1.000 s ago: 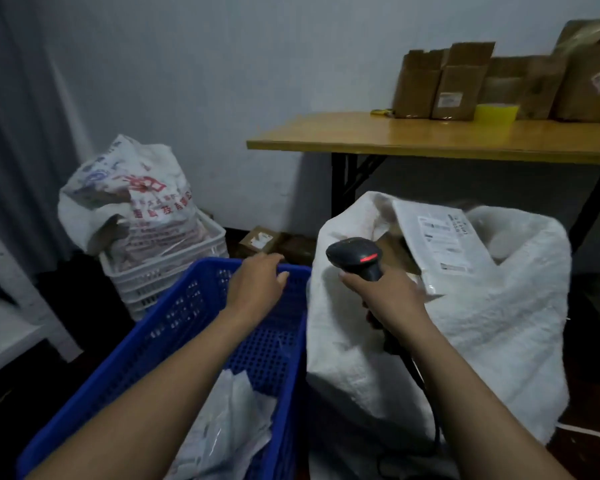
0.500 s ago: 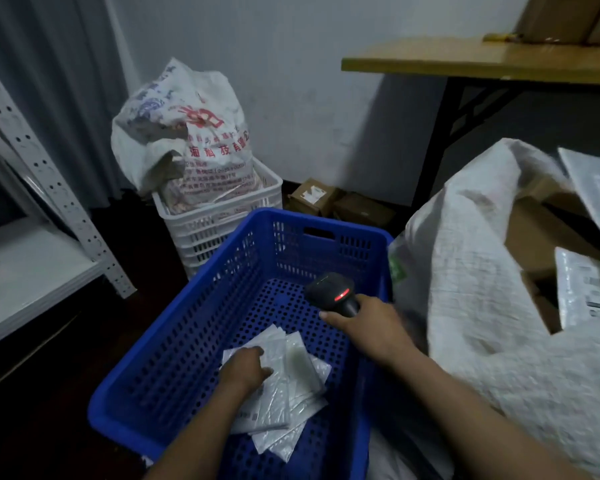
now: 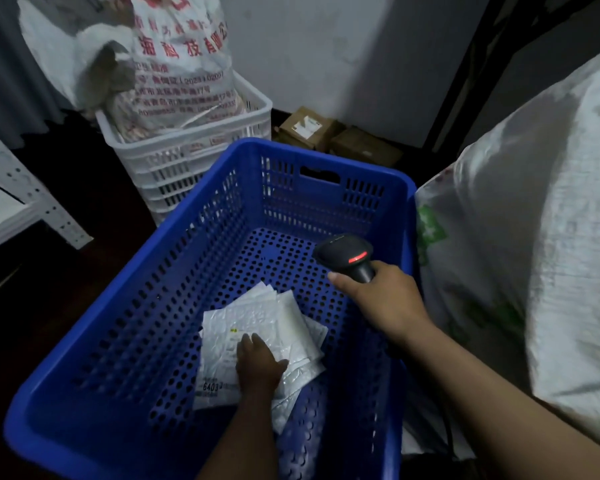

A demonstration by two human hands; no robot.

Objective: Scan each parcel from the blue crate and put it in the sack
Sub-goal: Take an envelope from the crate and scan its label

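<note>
1. The left hand (image 3: 260, 367) lies inside the blue crate (image 3: 321, 157), on the pile of parcels (image 3: 284, 317). Its fingers rest fairly flat on the top parcel (image 3: 222, 341), with the thumb spread toward 3 o'clock. They are not curled round anything.
2. The right hand (image 3: 385, 299) is at 1 o'clock from the left hand and well apart from it. It is clamped around the handle of the scanner (image 3: 343, 252). The scanner head points toward 10 o'clock, shows a red light on top, and hangs above the crate floor near the right wall.
3. By count there are two hands, one scanner, one blue crate and one sack (image 3: 534, 237). The parcels are flat white mailers that overlap each other. At least three edges show, but I cannot tell the full number.
4. The left hand covers part of the top parcel's label. Only the digits "6403" are readable at its near end, and the rest is blurred. The fist hides the scanner handle. A dark cable (image 3: 448, 434) shows dimly at 5 o'clock from the right hand.
5. All the parcels lie on the crate floor, under the left hand and at 7 o'clock from the right hand. The sack is white and woven and stands just beside the crate at 3 o'clock. The picture edges cut it off, so its mouth is not visible.
6. At 11 o'clock from the blue crate is a stack of white crates (image 3: 187, 161), number unclear, which carries one printed bag (image 3: 177, 64) with red characters.
7. At 12 to 1 o'clock two cardboard boxes (image 3: 305, 126) sit on the floor by the wall.
8. At 9 o'clock stands a white shelf rack (image 3: 32, 202), cut off by the left edge.
</note>
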